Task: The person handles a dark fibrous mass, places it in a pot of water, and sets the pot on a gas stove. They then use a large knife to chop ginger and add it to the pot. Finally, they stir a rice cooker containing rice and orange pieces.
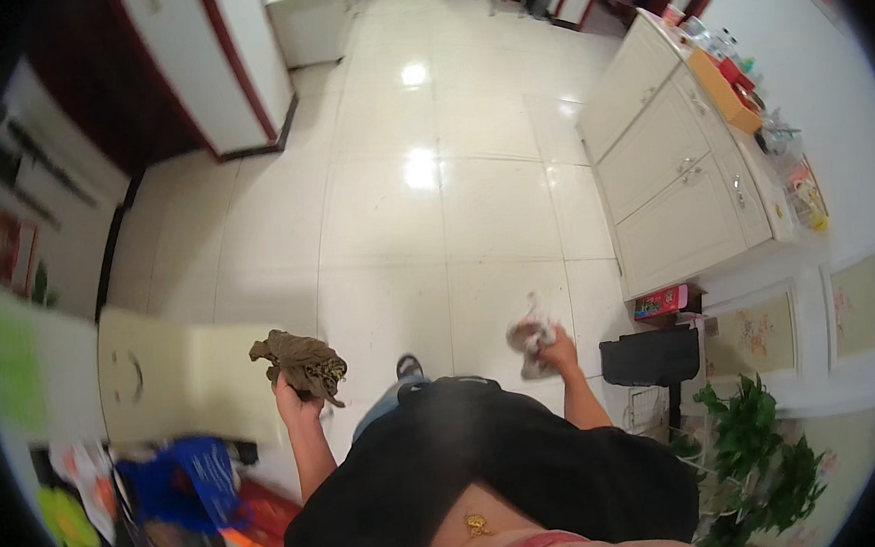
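Note:
My left hand (297, 402) is closed under a crumpled brown cloth (304, 361), which bunches up above the fingers. On the other side, my right hand (560, 351) grips a whitish and brown bundle (532, 343), seemingly cloth. Motion blurs this bundle, so its exact kind is unclear. Both hands are held out apart, in front of my body and above the tiled floor (383, 239). One shoe (409, 367) shows below, between the hands.
A white cabinet (682, 161) topped with clutter lines the right wall. Nearer stand a black panel-like object (649, 357) and a leafy green plant (748, 435). At left are a cream cabinet with a smile drawing (188, 371) and a blue bag (187, 477). A wall corner (249, 146) juts out ahead.

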A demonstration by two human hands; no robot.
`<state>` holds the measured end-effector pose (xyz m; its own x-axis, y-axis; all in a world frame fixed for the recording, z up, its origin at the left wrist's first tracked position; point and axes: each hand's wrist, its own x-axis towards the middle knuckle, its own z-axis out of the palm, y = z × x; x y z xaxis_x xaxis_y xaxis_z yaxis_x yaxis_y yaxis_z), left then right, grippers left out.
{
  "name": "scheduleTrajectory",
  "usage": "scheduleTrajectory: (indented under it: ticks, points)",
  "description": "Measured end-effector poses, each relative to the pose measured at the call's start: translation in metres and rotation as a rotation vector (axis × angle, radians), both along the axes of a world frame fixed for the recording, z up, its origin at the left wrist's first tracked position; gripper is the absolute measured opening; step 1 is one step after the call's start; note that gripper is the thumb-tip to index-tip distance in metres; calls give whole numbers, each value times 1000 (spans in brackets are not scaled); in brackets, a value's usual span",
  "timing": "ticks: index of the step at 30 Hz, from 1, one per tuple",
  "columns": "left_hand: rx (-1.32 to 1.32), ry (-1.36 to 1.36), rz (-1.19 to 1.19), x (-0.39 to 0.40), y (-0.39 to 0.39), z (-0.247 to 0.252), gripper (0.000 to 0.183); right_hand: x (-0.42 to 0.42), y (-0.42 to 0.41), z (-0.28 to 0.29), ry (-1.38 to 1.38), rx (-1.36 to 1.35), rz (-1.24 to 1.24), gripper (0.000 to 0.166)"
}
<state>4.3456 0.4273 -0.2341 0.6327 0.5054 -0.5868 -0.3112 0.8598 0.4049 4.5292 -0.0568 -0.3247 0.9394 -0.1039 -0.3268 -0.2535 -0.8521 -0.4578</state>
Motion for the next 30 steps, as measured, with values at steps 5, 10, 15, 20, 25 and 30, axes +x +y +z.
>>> scheduleTrajectory:
  ticks: [5,10,15,20,25,30]
  points:
    - [336,22,-143,210,47,68,34,10,5,-77,166,-46,-147,44]
    - [328,-18,-223,392,78,44,41,96,9,-94,282,-81,-188,42]
    - [39,-27,-250,531,73,21,43,325,35,-63,221,-9,-193,42]
    - [185,192,-45,647,101,69,28,607,129,-2,22,10,74,43]
    - [111,66,42,745,161,1,31,812,186,18,-44,49,173,54]
    - [-88,-185,-35,905,241,-6,45,887,211,-21,38,-12,99,54]
